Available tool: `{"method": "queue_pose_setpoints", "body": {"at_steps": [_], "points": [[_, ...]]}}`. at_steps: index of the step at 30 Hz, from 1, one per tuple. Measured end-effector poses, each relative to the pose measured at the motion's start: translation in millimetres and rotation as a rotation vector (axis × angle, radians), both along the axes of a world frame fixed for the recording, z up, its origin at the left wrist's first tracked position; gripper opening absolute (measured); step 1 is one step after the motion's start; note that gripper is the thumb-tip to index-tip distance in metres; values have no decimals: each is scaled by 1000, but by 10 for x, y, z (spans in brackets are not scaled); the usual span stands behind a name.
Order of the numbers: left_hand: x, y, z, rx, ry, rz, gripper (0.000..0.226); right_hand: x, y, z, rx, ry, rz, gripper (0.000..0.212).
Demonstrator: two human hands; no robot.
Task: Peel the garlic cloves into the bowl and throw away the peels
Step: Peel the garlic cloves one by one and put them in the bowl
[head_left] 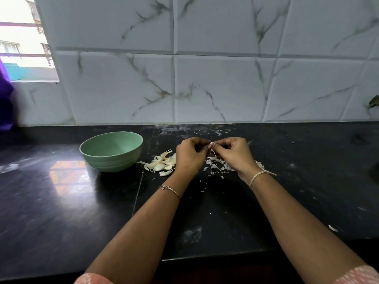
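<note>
Mid-peel: left hand and right hand both pinch one small pale garlic clove. Next, I'd say: finish stripping, drop it in round green bowl at 9 o'clock.

Green bowl, black counter, white grey-veined marble tiles, pale cloves.

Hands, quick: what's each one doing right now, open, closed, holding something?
Left hand: closed, pinching the garlic clove held between both hands.
Right hand: closed, pinching the same clove from the other side.
</note>
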State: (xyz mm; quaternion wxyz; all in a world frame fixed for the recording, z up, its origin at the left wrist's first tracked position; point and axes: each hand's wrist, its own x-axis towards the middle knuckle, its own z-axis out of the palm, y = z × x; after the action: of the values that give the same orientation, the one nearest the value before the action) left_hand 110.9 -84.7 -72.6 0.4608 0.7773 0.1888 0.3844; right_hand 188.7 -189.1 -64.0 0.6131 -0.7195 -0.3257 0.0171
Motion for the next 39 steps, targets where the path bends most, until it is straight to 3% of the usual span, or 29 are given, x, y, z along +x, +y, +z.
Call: {"method": "queue_pose_setpoints", "body": {"at_steps": [5,16,33,39], "points": [[-14,-33,13,11,0,-23,10,-4,-9,9,49,50,-28,7],[-31,-42,48,11,-47,-14,13,-42,-41,67,198,368,139,8],[-32,-79,38,51,-61,-26,14,-19,-18,67,201,262,42,11],[-43,-61,28,179,-57,8,21,-34,-52,77,228,295,82,3]]}}
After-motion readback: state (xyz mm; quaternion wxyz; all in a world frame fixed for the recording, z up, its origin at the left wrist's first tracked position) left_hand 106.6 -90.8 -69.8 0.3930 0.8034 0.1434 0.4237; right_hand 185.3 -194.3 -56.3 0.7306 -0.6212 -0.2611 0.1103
